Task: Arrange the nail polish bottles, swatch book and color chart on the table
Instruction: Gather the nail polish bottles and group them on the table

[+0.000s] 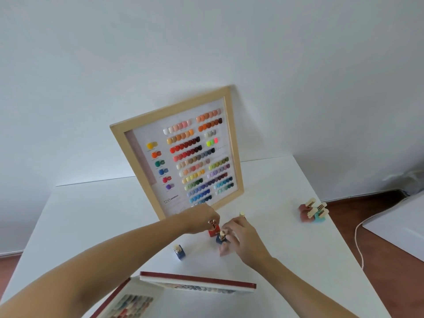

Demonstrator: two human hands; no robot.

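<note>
Bottles are being gathered into a small cluster at the middle of the white table [91, 214], just in front of the framed color chart [176, 154], which leans upright against the wall, presumably so its swatches face whoever sits here. The left hand [203, 218] is closed around the gold cap of a red bottle [213, 231]; the cap is the narrow, easy place to pinch, and it lets the bottle be set down upright. The right hand [241, 237] curls over a dark blue bottle [221, 239] and a pink one [223, 250] — whether it grips 1 of them or only steadies them, I cannot tell. A 2nd blue bottle [180, 252] stands apart to the left, and a group of reddish and teal bottles [313, 212] waits near the table's right edge, not yet brought in. The swatch book [197, 283] lies open at the near edge.
</note>
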